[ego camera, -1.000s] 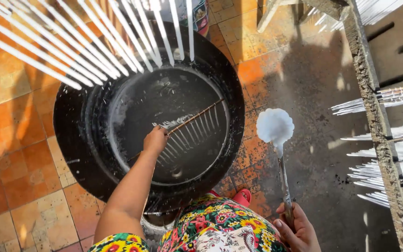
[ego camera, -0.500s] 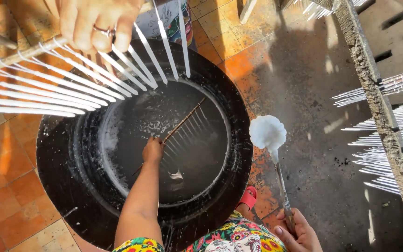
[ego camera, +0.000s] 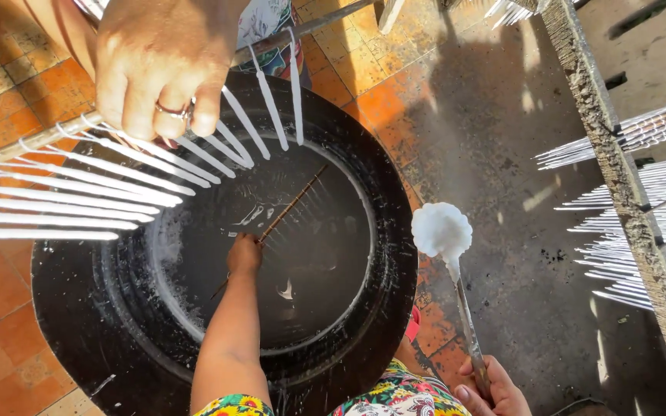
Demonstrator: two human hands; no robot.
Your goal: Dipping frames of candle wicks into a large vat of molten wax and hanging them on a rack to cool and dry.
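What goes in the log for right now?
left hand: grips stick in black vat | right hand: holds ladle | another person's hand: holds candle rod

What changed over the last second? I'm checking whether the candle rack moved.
A co-worker's hand came into view gripping the candle rack, which swung down over the pot. Unchanged: left hand holds the stick in the pot, right hand holds the ladle.
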